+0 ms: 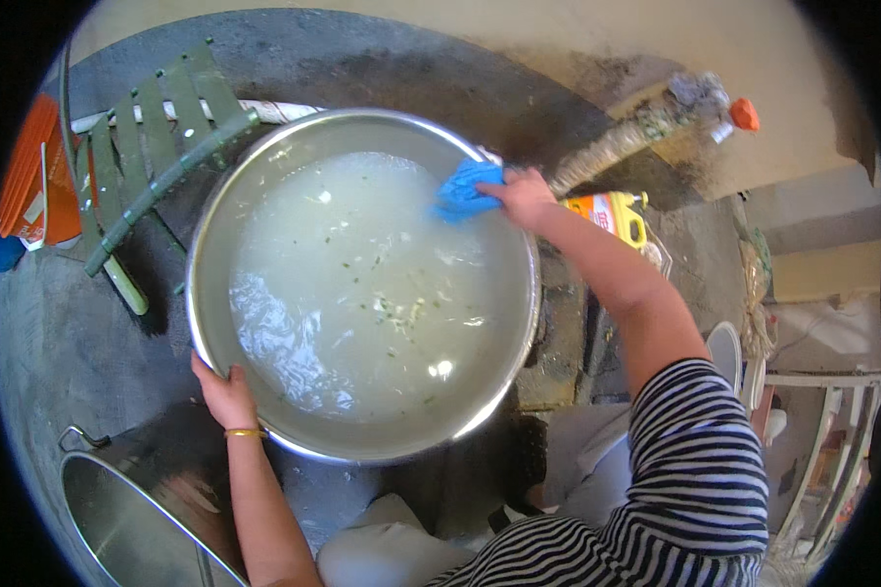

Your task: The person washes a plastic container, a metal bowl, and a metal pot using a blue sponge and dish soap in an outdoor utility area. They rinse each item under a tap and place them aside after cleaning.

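In front of me stands a large round stainless steel basin [218, 253]. Cloudy water [323, 242] with small green and pale bits fills its lower part. My left hand [226, 392] grips the basin's rim at the lower left, thumb on the inner side. With my right hand [523, 194] I hold a crumpled blue cloth [471, 192] against the inner wall at the upper right. Part of the cloth is blurred, and its lower edge is close to the water. The fingers behind the cloth are partly hidden.
A green slatted plastic chair [158, 139] and an orange container [44, 176] lie left of the basin. A deep metal pot [136, 513] stands at lower left. At right are a yellow jug [620, 216], a plastic-wrapped pipe [609, 147] and a pale rack [826, 440].
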Tool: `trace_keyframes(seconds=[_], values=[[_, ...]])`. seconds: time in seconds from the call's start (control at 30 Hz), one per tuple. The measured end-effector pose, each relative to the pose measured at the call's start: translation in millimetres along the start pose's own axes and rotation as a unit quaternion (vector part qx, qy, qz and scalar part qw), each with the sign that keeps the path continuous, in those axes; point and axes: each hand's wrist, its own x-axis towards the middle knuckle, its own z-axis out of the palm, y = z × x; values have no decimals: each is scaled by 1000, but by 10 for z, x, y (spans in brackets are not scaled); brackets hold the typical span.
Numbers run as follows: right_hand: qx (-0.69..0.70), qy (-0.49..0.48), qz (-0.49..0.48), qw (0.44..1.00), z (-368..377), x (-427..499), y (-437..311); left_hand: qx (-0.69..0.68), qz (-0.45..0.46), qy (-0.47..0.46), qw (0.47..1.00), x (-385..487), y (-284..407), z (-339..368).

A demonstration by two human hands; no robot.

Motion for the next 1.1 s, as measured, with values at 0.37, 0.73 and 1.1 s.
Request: trace_keyframes(seconds=[0.37,0.73,1.1], values=[[279,-316,-57,905,-31,-2083,-1831,-42,23,29,998,-1,-169,75],[504,-50,-148,850,-301,-248,-4328,-444,-182,-115,870,-130,-59,-247],[232,99,197,947,723,999,-3080,21,-24,-1,999,-236,100,-84]])
